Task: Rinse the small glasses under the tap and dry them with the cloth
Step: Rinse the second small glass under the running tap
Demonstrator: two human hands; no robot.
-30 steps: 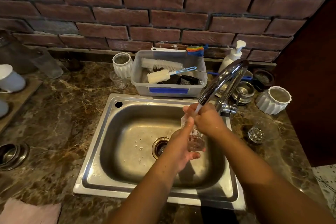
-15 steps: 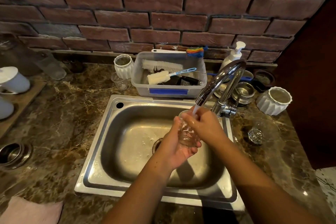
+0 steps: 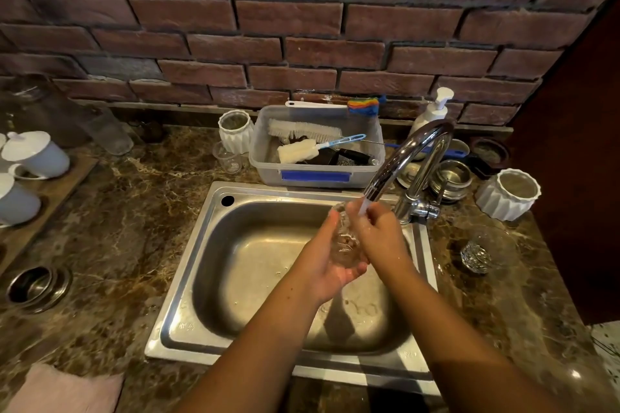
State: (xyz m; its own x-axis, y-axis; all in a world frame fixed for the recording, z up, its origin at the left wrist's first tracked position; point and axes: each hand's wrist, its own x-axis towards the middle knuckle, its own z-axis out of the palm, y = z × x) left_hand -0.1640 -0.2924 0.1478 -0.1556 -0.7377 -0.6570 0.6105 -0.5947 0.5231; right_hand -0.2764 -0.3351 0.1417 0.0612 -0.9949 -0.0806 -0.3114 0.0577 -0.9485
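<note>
A small clear glass [image 3: 345, 241] is held over the steel sink [image 3: 235, 231] under the running chrome tap [image 3: 402, 161]. My left hand [image 3: 327, 265] cups and grips the glass from below and the left. My right hand [image 3: 377, 235] is wrapped over its rim side, fingers wet, directly beneath the water stream. Another small cut glass [image 3: 475, 256] stands on the marble counter right of the sink. A third small glass [image 3: 229, 159] stands behind the sink's left corner. A pink cloth [image 3: 63, 391] lies at the bottom left.
A plastic tub [image 3: 315, 174] of brushes sits behind the sink, with white ribbed cups [image 3: 236, 131] [image 3: 508, 194], a soap pump [image 3: 432, 114] and steel bowls [image 3: 451, 179] nearby. White lidded mugs [image 3: 35, 154] rest on a wooden board at left. A steel bowl [image 3: 35, 288] sits front left.
The glass and both hands have risen slightly toward the spout, and the glass has turned in my hands so it stands more upright under the stream.
</note>
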